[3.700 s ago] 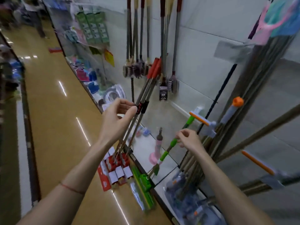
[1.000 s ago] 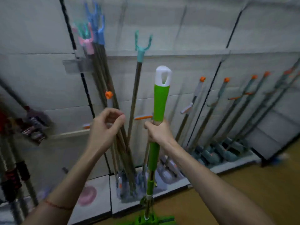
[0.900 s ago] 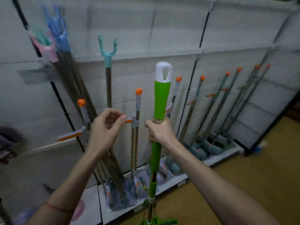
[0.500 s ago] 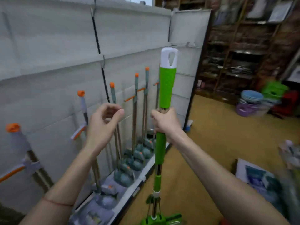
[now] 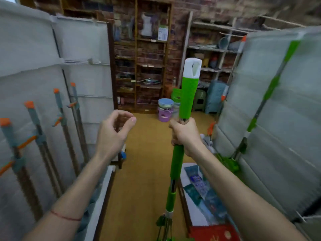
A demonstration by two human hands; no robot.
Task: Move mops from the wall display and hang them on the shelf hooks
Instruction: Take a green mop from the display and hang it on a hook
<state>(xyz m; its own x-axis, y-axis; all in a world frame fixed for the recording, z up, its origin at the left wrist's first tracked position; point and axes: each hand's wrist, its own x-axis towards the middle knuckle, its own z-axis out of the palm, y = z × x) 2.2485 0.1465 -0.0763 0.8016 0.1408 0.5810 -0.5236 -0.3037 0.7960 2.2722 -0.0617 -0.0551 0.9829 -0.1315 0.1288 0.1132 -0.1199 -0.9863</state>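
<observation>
Swinging away from the wall display now, I face down the aisle toward brick-backed shelves (image 5: 147,66). Right hand (image 5: 185,133) fingers wrap the green mop (image 5: 188,98), upright before me. Left hand (image 5: 112,134) hovers, fingers loosely curled, holding nothing.

Dim even light, motion blur, bowed edges
</observation>
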